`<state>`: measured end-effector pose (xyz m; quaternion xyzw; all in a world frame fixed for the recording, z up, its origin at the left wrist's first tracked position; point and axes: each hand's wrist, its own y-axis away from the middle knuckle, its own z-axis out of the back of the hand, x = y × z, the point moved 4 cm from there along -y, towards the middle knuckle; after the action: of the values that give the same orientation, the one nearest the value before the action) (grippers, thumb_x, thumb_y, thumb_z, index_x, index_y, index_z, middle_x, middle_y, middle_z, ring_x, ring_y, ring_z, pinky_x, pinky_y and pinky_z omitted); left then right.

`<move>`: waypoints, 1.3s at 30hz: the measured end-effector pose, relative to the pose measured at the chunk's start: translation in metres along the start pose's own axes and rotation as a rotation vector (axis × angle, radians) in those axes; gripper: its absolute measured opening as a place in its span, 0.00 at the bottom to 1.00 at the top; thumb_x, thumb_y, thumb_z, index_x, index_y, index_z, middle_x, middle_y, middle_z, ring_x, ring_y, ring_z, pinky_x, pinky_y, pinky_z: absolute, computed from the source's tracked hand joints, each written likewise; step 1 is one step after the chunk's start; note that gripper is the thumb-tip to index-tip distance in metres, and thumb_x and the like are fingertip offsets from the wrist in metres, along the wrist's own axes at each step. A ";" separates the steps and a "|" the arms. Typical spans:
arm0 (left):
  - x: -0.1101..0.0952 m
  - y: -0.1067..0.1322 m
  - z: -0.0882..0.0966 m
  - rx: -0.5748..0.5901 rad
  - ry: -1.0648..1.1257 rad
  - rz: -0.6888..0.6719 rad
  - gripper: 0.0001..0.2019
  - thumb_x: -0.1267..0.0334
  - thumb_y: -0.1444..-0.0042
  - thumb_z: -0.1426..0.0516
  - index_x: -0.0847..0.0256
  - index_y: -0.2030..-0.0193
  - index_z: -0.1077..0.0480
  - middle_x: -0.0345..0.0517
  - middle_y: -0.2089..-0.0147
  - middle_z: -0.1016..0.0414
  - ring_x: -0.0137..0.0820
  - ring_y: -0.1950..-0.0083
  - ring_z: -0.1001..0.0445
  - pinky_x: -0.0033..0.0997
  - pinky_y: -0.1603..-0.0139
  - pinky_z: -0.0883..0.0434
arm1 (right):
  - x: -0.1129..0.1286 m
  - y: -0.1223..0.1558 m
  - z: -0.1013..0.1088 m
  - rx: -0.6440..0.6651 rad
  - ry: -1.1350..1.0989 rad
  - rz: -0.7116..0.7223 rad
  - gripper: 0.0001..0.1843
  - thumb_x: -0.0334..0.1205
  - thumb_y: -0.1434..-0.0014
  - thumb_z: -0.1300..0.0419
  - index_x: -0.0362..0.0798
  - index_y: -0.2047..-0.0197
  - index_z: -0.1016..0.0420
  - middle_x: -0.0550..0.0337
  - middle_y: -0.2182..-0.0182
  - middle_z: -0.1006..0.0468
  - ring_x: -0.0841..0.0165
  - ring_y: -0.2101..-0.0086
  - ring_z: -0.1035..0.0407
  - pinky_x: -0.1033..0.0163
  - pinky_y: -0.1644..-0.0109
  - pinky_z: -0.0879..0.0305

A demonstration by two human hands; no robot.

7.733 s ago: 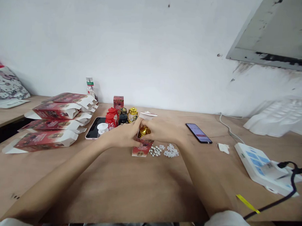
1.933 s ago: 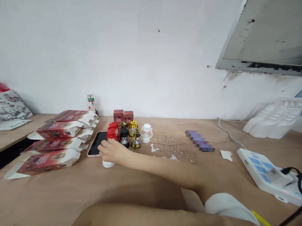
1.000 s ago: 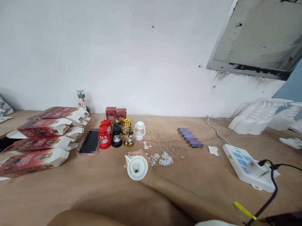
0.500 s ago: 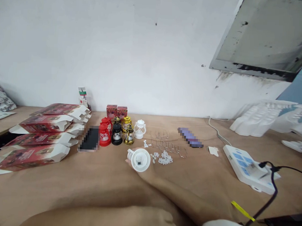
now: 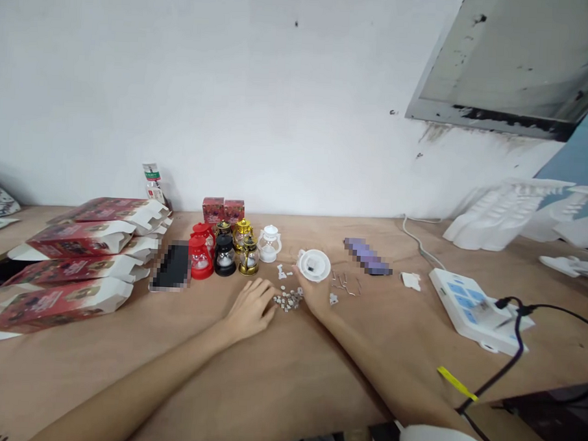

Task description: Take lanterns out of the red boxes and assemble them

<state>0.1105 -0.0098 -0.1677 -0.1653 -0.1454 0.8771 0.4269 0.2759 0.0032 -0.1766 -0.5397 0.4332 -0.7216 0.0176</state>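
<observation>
A white lantern (image 5: 315,265) is in my right hand (image 5: 316,297), tipped so that its hollow underside faces me. Inside the base a small dark part shows. My fingers around the lantern are mostly hidden behind it. My left hand (image 5: 252,308) rests low over the table, its fingers bent and its thumb apart from them. Its fingertips are at the edge of a pile of small grey pieces (image 5: 288,301), too small to name. White plastic pieces (image 5: 282,272) lie behind the pile, and thin bent metal wires (image 5: 346,282) lie right of the lantern.
Several small lanterns in red, black (image 5: 225,256), gold and white (image 5: 269,244) stand behind my left hand. Red boxes (image 5: 72,269) are stacked at the left beside a black phone (image 5: 172,267). A purple phone (image 5: 367,256) and a white power strip (image 5: 475,311) lie to the right.
My right hand has carried the white lantern right and farther back. My left hand has moved forward from the near edge and opened. A heap of small grey pieces now lies beside it.
</observation>
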 end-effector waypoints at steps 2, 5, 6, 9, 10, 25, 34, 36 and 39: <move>0.000 -0.001 -0.003 0.059 -0.030 0.046 0.08 0.65 0.44 0.46 0.62 0.58 0.32 0.49 0.57 0.29 0.40 0.54 0.34 0.41 0.54 0.36 | 0.001 0.002 -0.001 -0.002 0.027 0.018 0.17 0.41 0.53 0.38 0.46 0.58 0.28 0.53 0.63 0.20 0.60 0.59 0.28 0.50 0.51 0.34; 0.003 -0.002 -0.005 0.106 -0.036 0.119 0.08 0.62 0.42 0.46 0.63 0.58 0.30 0.49 0.57 0.28 0.40 0.53 0.34 0.41 0.54 0.37 | 0.003 0.007 -0.006 0.030 0.051 0.038 0.17 0.41 0.54 0.37 0.46 0.59 0.28 0.52 0.61 0.21 0.61 0.59 0.28 0.52 0.53 0.34; 0.003 -0.002 -0.005 0.113 -0.033 0.131 0.08 0.62 0.41 0.47 0.62 0.59 0.30 0.49 0.57 0.28 0.40 0.53 0.34 0.41 0.55 0.38 | 0.003 0.009 -0.007 0.049 0.055 0.045 0.17 0.41 0.54 0.37 0.46 0.59 0.28 0.52 0.61 0.21 0.61 0.60 0.28 0.53 0.53 0.33; 0.005 -0.002 -0.005 0.116 -0.018 0.147 0.08 0.62 0.39 0.48 0.61 0.62 0.29 0.48 0.59 0.27 0.39 0.54 0.33 0.39 0.56 0.39 | 0.007 0.013 -0.011 0.107 0.062 0.051 0.17 0.40 0.54 0.37 0.47 0.59 0.28 0.54 0.63 0.21 0.61 0.62 0.28 0.54 0.55 0.33; 0.005 -0.003 -0.004 0.110 0.000 0.155 0.08 0.63 0.40 0.48 0.61 0.63 0.29 0.47 0.59 0.27 0.39 0.55 0.33 0.39 0.57 0.39 | 0.008 0.014 -0.011 0.119 0.061 0.046 0.17 0.40 0.54 0.38 0.47 0.58 0.28 0.55 0.63 0.21 0.62 0.63 0.28 0.54 0.56 0.33; 0.014 0.018 0.018 -0.442 0.421 0.160 0.12 0.55 0.41 0.48 0.60 0.67 0.30 0.44 0.68 0.27 0.31 0.65 0.30 0.30 0.63 0.33 | 0.012 0.022 -0.018 0.199 0.116 0.113 0.15 0.33 0.56 0.43 0.47 0.61 0.33 0.54 0.64 0.27 0.61 0.62 0.34 0.56 0.59 0.36; -0.003 -0.033 0.075 -0.465 0.599 0.149 0.11 0.54 0.47 0.42 0.62 0.69 0.28 0.41 0.72 0.26 0.28 0.70 0.31 0.27 0.68 0.35 | 0.011 0.025 -0.015 0.071 0.112 0.149 0.19 0.41 0.51 0.42 0.47 0.56 0.40 0.50 0.60 0.31 0.58 0.59 0.34 0.52 0.56 0.36; -0.017 -0.046 0.085 -0.386 0.560 0.047 0.10 0.55 0.47 0.42 0.61 0.69 0.28 0.41 0.70 0.25 0.29 0.69 0.29 0.28 0.65 0.34 | 0.012 0.025 -0.014 0.033 0.103 0.163 0.20 0.42 0.49 0.43 0.47 0.53 0.42 0.48 0.57 0.32 0.59 0.56 0.35 0.51 0.53 0.37; -0.031 -0.050 0.092 -0.349 0.437 -0.059 0.09 0.58 0.44 0.43 0.60 0.69 0.28 0.41 0.68 0.23 0.31 0.65 0.28 0.30 0.62 0.33 | 0.010 0.024 -0.013 0.035 0.086 0.189 0.23 0.45 0.47 0.43 0.47 0.50 0.45 0.48 0.56 0.33 0.60 0.55 0.35 0.51 0.52 0.37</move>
<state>0.1254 -0.0148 -0.0599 -0.4173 -0.2033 0.7695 0.4387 0.2511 -0.0093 -0.1850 -0.4647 0.4700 -0.7465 0.0766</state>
